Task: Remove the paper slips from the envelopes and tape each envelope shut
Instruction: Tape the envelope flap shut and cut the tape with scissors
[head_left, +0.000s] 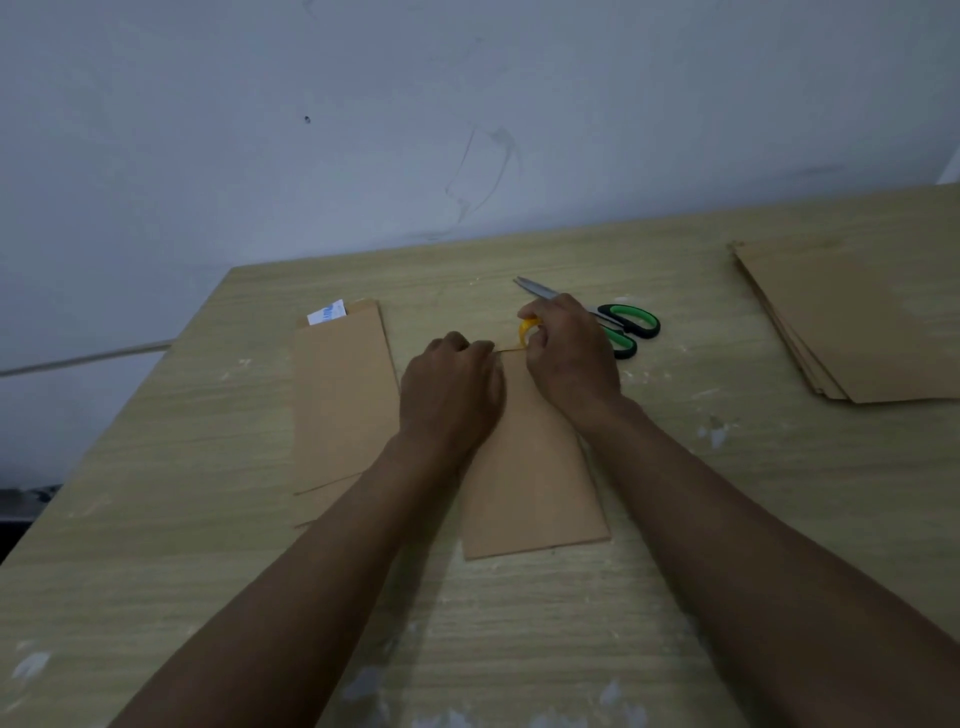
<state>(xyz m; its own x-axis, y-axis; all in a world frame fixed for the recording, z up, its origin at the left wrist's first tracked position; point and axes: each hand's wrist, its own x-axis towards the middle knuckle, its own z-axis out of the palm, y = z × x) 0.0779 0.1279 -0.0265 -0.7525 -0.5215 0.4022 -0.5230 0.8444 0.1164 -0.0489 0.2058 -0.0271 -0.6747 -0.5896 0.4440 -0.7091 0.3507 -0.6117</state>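
Envelope (530, 467) lies under both hands, right hand (569, 353) pinching tape (527, 332)

Brown paper envelopes and a yellow tape roll on the pale wooden desk (675, 519).

A long brown paper envelope (530, 467) lies flat at frame centre, its top edge under both hands, where the small yellow tape roll (527, 332) stands. Left of centre, overlapping brown envelopes (340, 395) lie flat; a white-and-blue paper slip (327, 313) pokes from the top one. A stack of brown envelopes (857, 322) lies at the right edge.
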